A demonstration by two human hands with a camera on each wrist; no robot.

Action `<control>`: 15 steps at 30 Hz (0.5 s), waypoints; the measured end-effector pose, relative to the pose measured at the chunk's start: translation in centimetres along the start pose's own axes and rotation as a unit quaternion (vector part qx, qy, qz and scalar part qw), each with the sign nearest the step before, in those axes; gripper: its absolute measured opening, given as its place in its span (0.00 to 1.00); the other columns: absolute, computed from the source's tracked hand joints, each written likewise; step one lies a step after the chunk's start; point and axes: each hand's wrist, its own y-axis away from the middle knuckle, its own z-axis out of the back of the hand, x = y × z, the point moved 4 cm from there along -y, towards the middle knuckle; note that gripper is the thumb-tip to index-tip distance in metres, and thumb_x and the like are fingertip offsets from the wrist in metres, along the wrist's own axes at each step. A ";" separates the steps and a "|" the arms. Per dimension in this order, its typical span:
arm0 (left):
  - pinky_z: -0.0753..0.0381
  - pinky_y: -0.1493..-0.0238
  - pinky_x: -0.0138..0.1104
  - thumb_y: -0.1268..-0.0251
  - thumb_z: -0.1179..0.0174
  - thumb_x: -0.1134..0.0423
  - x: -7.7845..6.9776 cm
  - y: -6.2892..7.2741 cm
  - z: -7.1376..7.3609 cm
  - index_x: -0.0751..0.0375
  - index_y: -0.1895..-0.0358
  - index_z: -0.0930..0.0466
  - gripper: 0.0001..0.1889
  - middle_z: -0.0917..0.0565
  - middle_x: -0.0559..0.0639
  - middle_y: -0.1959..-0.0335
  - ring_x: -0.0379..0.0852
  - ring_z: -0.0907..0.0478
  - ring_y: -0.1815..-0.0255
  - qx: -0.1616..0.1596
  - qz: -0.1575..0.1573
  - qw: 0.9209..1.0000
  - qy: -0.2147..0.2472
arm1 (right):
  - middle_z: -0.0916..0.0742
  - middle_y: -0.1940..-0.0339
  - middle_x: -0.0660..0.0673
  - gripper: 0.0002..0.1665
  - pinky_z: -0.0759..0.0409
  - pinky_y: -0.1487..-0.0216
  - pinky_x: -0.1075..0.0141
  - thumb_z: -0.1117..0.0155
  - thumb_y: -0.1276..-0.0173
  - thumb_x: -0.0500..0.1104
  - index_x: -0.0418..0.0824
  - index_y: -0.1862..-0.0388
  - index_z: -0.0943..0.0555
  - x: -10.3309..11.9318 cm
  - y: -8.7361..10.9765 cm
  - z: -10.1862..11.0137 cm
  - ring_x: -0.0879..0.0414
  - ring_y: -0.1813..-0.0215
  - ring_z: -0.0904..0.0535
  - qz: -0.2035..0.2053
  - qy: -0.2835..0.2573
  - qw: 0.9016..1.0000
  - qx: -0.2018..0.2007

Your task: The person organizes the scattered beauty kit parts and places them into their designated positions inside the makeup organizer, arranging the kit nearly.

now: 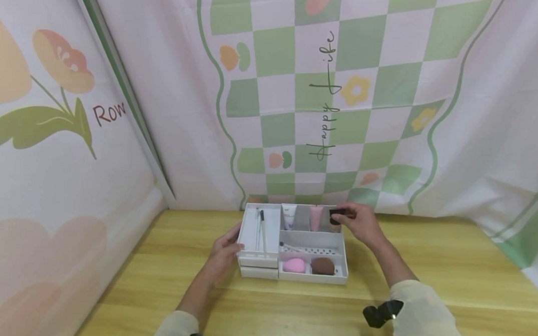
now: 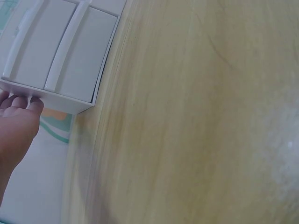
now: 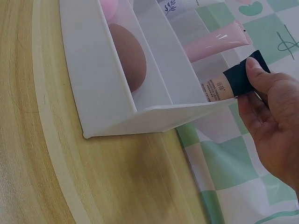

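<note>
A white desktop organizer [image 1: 313, 281] stands on the table near the back curtain. My right hand [image 1: 360, 225] pinches the dark cap of a foundation bottle [image 3: 216, 88], which stands in the back right compartment. The left hand [image 1: 224, 255] touches the organizer's left side wall with its fingers. Beside the bottle stand a pink tube [image 1: 316, 218] and a white tube [image 1: 289, 216]. Thin brushes [image 1: 263, 233] lie in the left tray. A pink makeup sponge [image 1: 294, 265] and a brown one [image 1: 323, 266] lie in the front compartment.
Two drawers [image 2: 86, 51] sit below the left tray. The middle compartment holds a slim stick-like item [image 1: 290, 247]. A checked curtain [image 1: 321, 135] hangs right behind the organizer, and another curtain [image 1: 63, 197] borders the wooden table [image 1: 266, 318] on the left.
</note>
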 end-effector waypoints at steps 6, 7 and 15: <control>0.41 0.20 0.42 0.37 0.51 0.77 0.1 0.0 0.0 0.70 0.20 0.51 0.39 0.54 0.65 0.16 0.63 0.55 0.15 -0.006 0.003 1.000 0.006 | 0.11 0.54 0.26 0.15 0.17 0.59 0.79 0.34 0.32 0.32 0.25 0.49 0.17 -0.1 0.1 -0.1 0.49 0.56 0.11 -0.011 0.001 1.000 0.005; 0.41 0.20 0.42 0.36 0.51 0.77 0.1 0.0 0.0 0.70 0.20 0.51 0.39 0.54 0.65 0.16 0.63 0.55 0.15 -0.007 0.004 1.000 0.006 | 0.11 0.54 0.26 0.15 0.17 0.59 0.79 0.34 0.32 0.32 0.25 0.49 0.18 -0.1 0.1 -0.1 0.48 0.55 0.11 -0.010 0.000 1.000 0.005; 0.43 0.19 0.46 0.37 0.51 0.77 0.0 0.0 0.0 0.72 0.21 0.52 0.39 0.54 0.67 0.16 0.65 0.55 0.15 -0.005 -0.005 1.000 -0.004 | 0.12 0.50 0.25 0.16 0.19 0.56 0.82 0.35 0.29 0.35 0.26 0.46 0.18 -0.3 0.0 0.3 0.78 0.61 0.19 -0.017 -0.020 1.000 -0.011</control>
